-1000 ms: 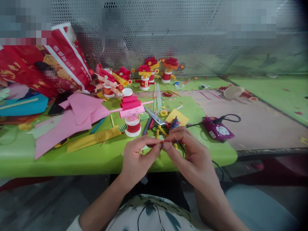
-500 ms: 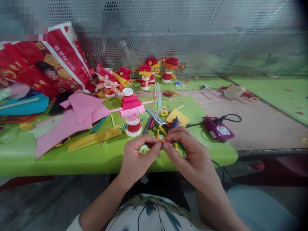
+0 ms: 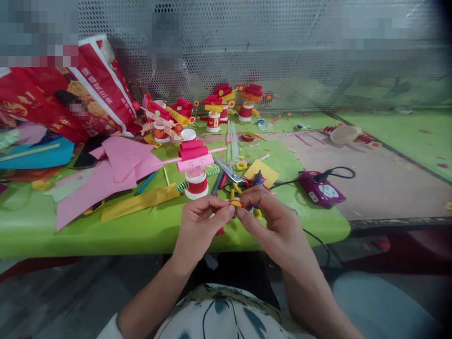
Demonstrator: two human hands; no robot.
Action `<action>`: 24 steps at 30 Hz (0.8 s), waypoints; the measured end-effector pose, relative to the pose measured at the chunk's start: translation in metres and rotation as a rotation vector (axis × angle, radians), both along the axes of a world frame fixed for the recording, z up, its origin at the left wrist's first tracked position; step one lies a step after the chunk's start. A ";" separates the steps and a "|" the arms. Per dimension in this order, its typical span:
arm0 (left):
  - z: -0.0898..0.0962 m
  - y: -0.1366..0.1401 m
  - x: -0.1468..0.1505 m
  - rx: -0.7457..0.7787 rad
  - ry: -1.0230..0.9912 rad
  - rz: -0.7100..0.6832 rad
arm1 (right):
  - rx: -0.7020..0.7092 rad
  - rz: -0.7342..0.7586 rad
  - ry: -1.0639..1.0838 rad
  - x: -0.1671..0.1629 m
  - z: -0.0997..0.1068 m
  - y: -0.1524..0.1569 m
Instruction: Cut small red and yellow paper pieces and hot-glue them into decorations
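A small red and yellow paper piece [image 3: 236,203] is pinched between my two hands above the table's front edge. My left hand [image 3: 199,225] grips its left side between thumb and forefinger. On the opposite side, my right hand [image 3: 271,220] holds it the same way. Just beyond stands a paper-cup figure [image 3: 196,184] with a pink face roll, red rolls on top and green spring-like arms. Scissors [image 3: 229,170] with open blades lie behind my hands, near a yellow paper sheet [image 3: 262,174]. My right fingers partly hide the scissors' handles.
Pink paper sheets [image 3: 102,172] and a yellow paper strip [image 3: 139,203] lie on the left. Several finished-looking cup figures [image 3: 213,121] stand at the back. On the right sits a purple box [image 3: 319,189] with a black cable. A red bag [image 3: 102,84] leans against the perforated metal panel [image 3: 268,52].
The paper piece has tilted between my fingers, so more of its yellow face shows. My hands have shifted slightly left. A red piece below my left fingers has come more into view.
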State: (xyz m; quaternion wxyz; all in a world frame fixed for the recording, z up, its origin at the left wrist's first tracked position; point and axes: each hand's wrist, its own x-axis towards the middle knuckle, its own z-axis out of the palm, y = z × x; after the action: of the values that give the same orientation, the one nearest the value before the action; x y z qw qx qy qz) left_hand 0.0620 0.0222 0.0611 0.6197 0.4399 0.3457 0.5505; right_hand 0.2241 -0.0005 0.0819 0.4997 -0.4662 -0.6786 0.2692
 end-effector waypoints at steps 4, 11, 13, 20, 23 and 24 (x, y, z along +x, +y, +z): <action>0.001 -0.002 -0.001 -0.008 0.020 0.001 | -0.019 0.020 0.046 0.000 -0.001 0.001; 0.006 -0.006 -0.003 0.015 0.050 0.002 | -0.026 0.041 0.096 -0.001 -0.004 0.003; 0.007 -0.007 -0.003 0.017 0.054 0.002 | -0.029 0.052 0.108 -0.001 -0.004 0.004; 0.011 -0.007 -0.003 0.034 0.091 -0.002 | -0.059 0.049 0.118 -0.002 -0.002 0.003; 0.011 -0.007 -0.004 0.062 0.141 0.004 | -0.066 0.040 0.115 -0.002 -0.001 0.002; 0.011 -0.008 -0.004 0.075 0.162 0.009 | -0.068 0.038 0.116 -0.001 -0.001 0.002</action>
State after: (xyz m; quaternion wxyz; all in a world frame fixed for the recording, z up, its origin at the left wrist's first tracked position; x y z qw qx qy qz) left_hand 0.0583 0.0144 0.0718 0.5702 0.5044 0.3759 0.5283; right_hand 0.2229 0.0014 0.0806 0.5167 -0.4537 -0.6478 0.3279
